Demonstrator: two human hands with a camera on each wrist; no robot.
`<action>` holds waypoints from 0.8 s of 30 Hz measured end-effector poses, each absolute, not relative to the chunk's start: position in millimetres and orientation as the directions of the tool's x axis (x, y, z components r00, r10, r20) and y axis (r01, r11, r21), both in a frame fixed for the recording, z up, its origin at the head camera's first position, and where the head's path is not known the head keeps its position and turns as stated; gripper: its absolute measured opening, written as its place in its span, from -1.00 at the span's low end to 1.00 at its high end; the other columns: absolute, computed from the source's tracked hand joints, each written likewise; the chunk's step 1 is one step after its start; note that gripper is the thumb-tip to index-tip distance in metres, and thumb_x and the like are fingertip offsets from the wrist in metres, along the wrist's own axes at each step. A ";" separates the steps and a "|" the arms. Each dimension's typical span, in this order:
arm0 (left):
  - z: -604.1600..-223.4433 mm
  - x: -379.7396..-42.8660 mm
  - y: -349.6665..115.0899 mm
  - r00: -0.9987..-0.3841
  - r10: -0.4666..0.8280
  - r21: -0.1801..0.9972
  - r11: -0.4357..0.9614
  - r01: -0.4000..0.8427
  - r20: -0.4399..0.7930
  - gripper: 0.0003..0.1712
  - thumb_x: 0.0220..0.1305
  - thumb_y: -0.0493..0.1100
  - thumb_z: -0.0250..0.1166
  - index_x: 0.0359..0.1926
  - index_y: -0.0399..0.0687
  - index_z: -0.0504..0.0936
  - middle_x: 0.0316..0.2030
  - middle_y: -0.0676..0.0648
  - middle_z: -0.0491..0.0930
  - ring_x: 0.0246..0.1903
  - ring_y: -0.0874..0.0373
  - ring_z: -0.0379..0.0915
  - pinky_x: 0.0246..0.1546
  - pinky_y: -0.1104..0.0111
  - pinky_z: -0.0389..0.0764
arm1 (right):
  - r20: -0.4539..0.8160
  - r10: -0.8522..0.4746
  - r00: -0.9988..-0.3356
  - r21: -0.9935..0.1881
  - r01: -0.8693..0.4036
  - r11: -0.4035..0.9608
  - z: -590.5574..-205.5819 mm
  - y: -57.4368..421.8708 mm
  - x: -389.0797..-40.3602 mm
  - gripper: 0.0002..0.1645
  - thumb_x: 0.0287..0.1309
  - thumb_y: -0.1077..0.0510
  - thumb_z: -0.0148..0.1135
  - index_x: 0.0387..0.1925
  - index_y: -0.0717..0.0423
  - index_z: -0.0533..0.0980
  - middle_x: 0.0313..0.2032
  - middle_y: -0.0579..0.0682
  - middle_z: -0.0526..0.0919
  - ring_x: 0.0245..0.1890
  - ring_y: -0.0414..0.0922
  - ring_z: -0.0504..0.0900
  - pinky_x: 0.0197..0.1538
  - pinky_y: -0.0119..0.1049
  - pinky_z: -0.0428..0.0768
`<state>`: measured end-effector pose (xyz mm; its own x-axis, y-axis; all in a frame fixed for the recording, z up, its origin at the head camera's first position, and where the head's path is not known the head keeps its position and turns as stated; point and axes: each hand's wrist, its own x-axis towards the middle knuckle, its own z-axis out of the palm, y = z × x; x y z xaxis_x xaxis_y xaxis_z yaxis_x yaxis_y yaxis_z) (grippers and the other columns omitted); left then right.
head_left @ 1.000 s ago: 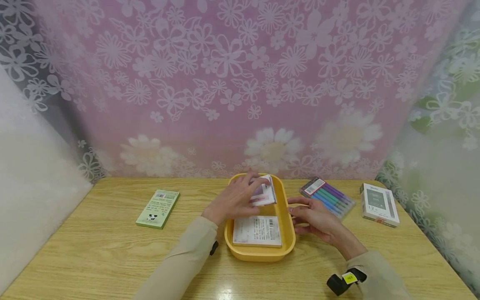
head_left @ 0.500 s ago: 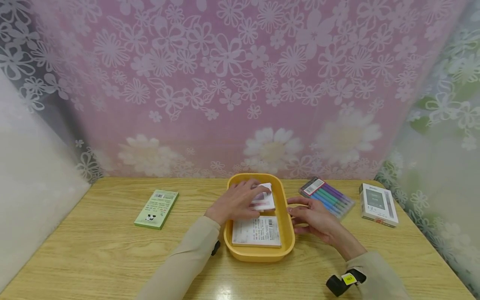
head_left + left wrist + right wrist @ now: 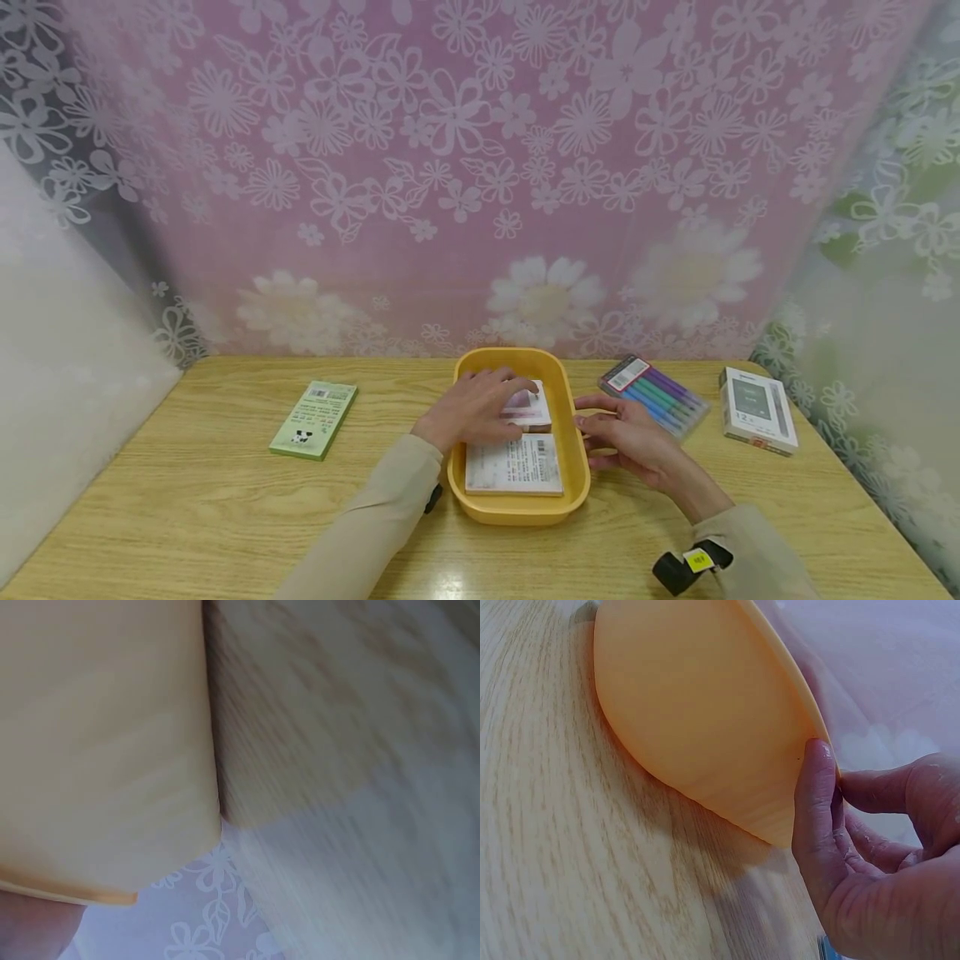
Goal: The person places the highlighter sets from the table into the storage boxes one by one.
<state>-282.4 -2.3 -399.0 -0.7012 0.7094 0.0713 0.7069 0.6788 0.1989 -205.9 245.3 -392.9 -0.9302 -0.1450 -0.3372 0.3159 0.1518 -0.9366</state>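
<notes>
In the yellow tray's [image 3: 517,509] far half, a white-and-purple box [image 3: 530,410] is gripped by the left hand's [image 3: 480,408] curled fingers; the right rim is pinched by the right hand [image 3: 633,437].

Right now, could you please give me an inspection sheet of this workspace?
Surface: wood-grain table, with a bright reflection at the near side.
Job's things: yellow tray, with a near white pack and a far white pack inside.
Clutter: green pack to the left; pen set and white box to the right.
Hands: left hand holds the far white pack; right hand holds the yellow tray by its rim.
Cables: nothing seen.
Surroundings: flower-patterned sheeting behind.
</notes>
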 end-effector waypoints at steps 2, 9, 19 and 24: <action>-399.8 -282.8 -2.3 -0.702 0.709 0.203 0.678 0.706 0.073 -0.35 0.27 0.17 0.30 0.38 0.31 0.46 0.29 0.05 0.51 0.27 0.05 0.46 0.29 0.05 0.49 | -0.336 -0.145 -0.931 -0.937 0.315 0.151 -392.6 244.9 -205.7 -0.33 0.41 0.07 0.21 0.41 0.23 0.26 -0.15 -0.02 0.76 -0.27 -0.13 0.73 -0.26 -0.30 0.76; -398.6 -284.1 -3.9 -0.674 0.729 0.236 0.639 0.732 0.118 -0.43 0.29 0.11 0.30 0.31 0.20 0.54 0.23 0.04 0.57 0.22 0.09 0.50 0.26 0.14 0.55 | -0.336 -0.140 -0.931 -0.937 0.316 0.151 -392.5 244.4 -205.4 -0.33 0.41 0.08 0.22 0.41 0.24 0.27 -0.16 -0.02 0.77 -0.27 -0.13 0.74 -0.26 -0.30 0.76; -393.1 -281.1 -19.0 -0.663 0.714 0.309 0.594 0.743 0.224 -0.48 0.26 0.07 0.31 0.23 0.11 0.61 0.21 0.03 0.59 0.19 0.09 0.52 0.26 0.16 0.55 | -0.333 -0.142 -0.932 -0.937 0.310 0.162 -393.0 242.8 -203.5 -0.31 0.42 0.07 0.21 0.43 0.25 0.24 -0.17 -0.03 0.76 -0.27 -0.14 0.73 -0.28 -0.31 0.76; -389.8 -278.7 -30.9 -0.664 0.680 0.302 0.592 0.747 0.310 -0.46 0.29 0.15 0.32 0.24 0.11 0.61 0.26 0.03 0.57 0.27 0.05 0.49 0.31 0.07 0.51 | -0.329 -0.144 -0.933 -0.938 0.305 0.163 -392.3 243.2 -203.6 -0.29 0.42 0.06 0.21 0.44 0.25 0.23 -0.17 -0.03 0.76 -0.28 -0.15 0.72 -0.29 -0.33 0.75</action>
